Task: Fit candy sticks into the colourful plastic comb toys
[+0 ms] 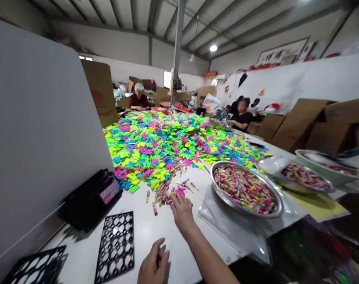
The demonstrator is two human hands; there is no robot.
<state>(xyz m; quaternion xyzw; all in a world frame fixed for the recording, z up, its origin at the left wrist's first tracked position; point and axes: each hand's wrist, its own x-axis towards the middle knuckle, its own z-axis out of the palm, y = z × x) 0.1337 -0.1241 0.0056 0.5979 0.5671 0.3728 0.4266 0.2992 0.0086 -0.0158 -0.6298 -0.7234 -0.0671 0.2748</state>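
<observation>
My right hand (182, 210) reaches forward over the white table, palm down, its fingers stretched out at a small bright-pink piece (180, 190). Beside those fingertips lies a loose cluster of small pink-and-yellow tube-shaped pieces (161, 194), with a few strays around it. Nearer to me, my left hand (154, 262) hovers low, fingers loosely curled and thumb apart, with nothing visible in it. Left of it a black plastic grid tray (116, 244) with round holes lies flat on the table.
A large heap of neon plastic pieces (173, 138) covers the table beyond. Metal bowl (213, 179) full of small tubes stands right, on clear plastic bags (220, 221). Stacked black trays (87, 201) lean by a white panel (43, 118) at left. Two people (139, 98) sit across.
</observation>
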